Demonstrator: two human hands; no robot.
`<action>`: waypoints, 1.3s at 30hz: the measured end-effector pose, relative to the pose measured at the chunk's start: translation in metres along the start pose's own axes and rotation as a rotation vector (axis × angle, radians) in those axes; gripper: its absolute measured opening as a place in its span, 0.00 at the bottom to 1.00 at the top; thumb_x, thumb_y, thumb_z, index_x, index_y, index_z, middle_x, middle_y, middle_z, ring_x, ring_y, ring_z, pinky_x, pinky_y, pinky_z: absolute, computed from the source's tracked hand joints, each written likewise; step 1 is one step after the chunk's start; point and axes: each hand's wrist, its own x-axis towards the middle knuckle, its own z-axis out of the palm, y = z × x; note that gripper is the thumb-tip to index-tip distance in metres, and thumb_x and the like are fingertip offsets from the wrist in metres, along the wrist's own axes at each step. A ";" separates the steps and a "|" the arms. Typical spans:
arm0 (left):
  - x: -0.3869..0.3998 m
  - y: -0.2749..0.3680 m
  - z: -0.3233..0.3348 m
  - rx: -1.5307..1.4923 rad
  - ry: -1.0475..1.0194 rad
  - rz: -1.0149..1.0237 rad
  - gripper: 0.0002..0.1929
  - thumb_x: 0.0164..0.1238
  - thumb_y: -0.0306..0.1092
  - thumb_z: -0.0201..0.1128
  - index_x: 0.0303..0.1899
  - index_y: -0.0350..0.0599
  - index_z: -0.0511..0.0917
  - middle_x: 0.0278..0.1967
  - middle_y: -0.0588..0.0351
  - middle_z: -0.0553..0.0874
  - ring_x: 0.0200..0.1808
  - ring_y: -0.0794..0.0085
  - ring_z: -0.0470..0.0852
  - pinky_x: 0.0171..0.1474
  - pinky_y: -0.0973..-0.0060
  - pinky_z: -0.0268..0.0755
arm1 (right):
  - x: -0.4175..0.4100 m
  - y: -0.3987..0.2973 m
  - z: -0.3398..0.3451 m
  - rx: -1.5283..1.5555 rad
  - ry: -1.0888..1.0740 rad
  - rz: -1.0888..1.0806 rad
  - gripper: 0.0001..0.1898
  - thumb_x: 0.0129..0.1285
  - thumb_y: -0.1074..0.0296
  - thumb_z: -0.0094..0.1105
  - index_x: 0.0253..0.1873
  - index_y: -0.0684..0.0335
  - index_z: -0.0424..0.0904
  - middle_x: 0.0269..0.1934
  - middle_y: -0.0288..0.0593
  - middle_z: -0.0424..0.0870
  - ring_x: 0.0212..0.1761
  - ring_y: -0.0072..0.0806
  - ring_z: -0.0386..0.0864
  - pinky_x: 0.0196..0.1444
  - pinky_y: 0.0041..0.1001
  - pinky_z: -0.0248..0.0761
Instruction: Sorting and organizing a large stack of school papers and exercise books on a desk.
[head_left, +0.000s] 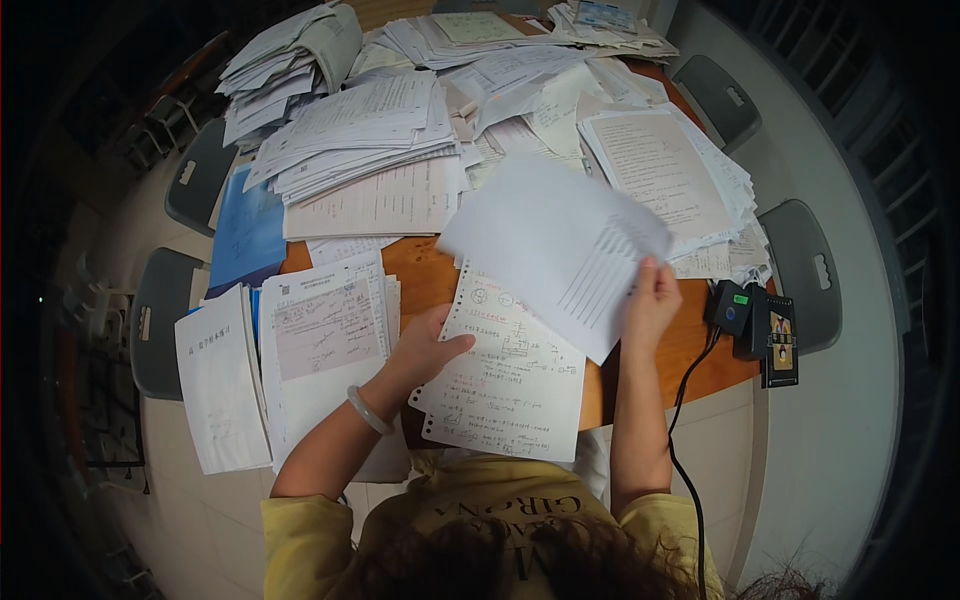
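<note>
Pinched at its right edge, a white sheet of paper (540, 225) with a block of ruled lines hangs from my right hand (651, 304). It is tilted and blurred, and covers the upper part of some handwritten loose-leaf sheets (510, 397). My left hand (431, 345) grips these punched sheets at their left edge, thumb on top. They bear notes, small diagrams and red headings, and reach over the table's front edge. Left of that hand lies a stack of printed papers (322, 322) with a greyish slip on top, beside a white booklet (221, 390).
Large piles of paper (360, 135) spread over the wooden table (424, 270). Another pile (667, 172) lies at the right, a blue folder (244, 232) at the left. Black devices (731, 311) with a cable (679, 420) sit at the right edge. Grey chairs (799, 277) flank the table.
</note>
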 end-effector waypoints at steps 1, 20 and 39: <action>0.001 -0.002 0.000 -0.004 0.002 -0.006 0.16 0.63 0.26 0.62 0.52 0.33 0.76 0.44 0.51 0.86 0.45 0.74 0.83 0.49 0.76 0.74 | 0.002 -0.005 -0.002 -0.005 -0.005 0.004 0.11 0.69 0.70 0.55 0.47 0.74 0.78 0.36 0.38 0.82 0.35 0.18 0.75 0.38 0.18 0.67; -0.001 0.017 0.026 -0.963 0.259 -0.204 0.17 0.77 0.35 0.45 0.59 0.34 0.65 0.53 0.49 0.77 0.51 0.67 0.80 0.56 0.68 0.74 | -0.111 -0.026 -0.014 0.272 -0.044 0.119 0.29 0.63 0.82 0.49 0.69 0.70 0.54 0.62 0.49 0.69 0.62 0.29 0.69 0.65 0.27 0.60; -0.130 0.039 -0.095 -0.430 0.395 0.123 0.32 0.58 0.16 0.49 0.69 0.36 0.59 0.62 0.48 0.74 0.63 0.68 0.71 0.67 0.72 0.61 | -0.154 -0.094 0.068 0.299 -1.067 0.637 0.23 0.64 0.74 0.55 0.64 0.70 0.67 0.54 0.46 0.78 0.55 0.27 0.75 0.59 0.27 0.67</action>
